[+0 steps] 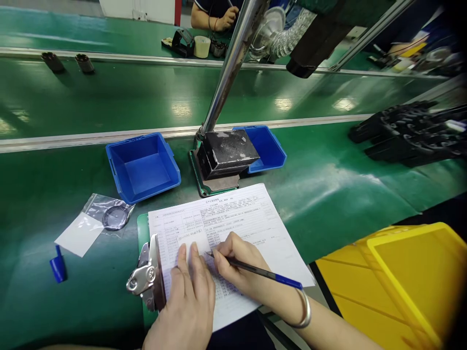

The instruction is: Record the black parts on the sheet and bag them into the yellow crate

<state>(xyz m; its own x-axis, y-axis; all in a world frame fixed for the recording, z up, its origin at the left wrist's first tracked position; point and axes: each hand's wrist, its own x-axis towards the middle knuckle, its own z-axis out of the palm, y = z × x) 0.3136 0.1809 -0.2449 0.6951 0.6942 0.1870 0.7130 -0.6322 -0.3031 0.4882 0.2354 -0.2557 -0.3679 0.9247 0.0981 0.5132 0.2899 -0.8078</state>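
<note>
**Pen meets paper beside a steadying hand**

The right hand (244, 265) pinches a blue-and-black pen (264, 272) near its tip between thumb and fingers, presumably for fine control. Just left of that pinch, the left hand (188, 301) presses down flat, fingertips slightly parted, likely to stop what looks like a small handwritten slip (198, 237) from sliding. Beneath both lies a printed sheet (251, 214), gripped by a metal clip (148, 274) left of the fingers. Farther left sits a blue cap (57, 267). Print and handwriting are too small to read; no brand shows.
</note>
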